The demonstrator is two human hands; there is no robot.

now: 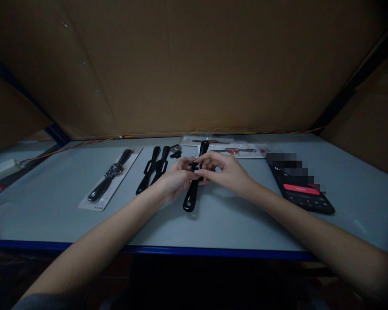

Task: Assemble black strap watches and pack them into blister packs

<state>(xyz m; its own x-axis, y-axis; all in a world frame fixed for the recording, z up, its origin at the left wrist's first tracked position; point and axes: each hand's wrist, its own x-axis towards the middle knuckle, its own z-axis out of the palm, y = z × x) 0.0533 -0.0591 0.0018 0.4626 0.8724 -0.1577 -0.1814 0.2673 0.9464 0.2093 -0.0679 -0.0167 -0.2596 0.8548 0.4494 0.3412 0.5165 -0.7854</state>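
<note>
A black spokeshave (190, 199) is held tilted above the table, one handle toward me and the other pointing away. My left hand (176, 178) is closed around its middle from the left. From the right, my right hand (224, 168) pinches at the same middle section, where a small shiny part shows between the fingertips. Fingers hide most of that section. Just left of my hands lie two more black spokeshave bodies, one (148, 171) beside the other (163, 160). Behind them are a small dark part (176, 154) and a greyish flat piece (175, 148).
A packaged spokeshave (111, 174) on a white card lies at the left. More packs (245, 150) lie at the back. A phone (302, 189) with a red bar on its screen rests at the right. Cardboard (194, 69) walls the back; the table edge (213, 250) is blue.
</note>
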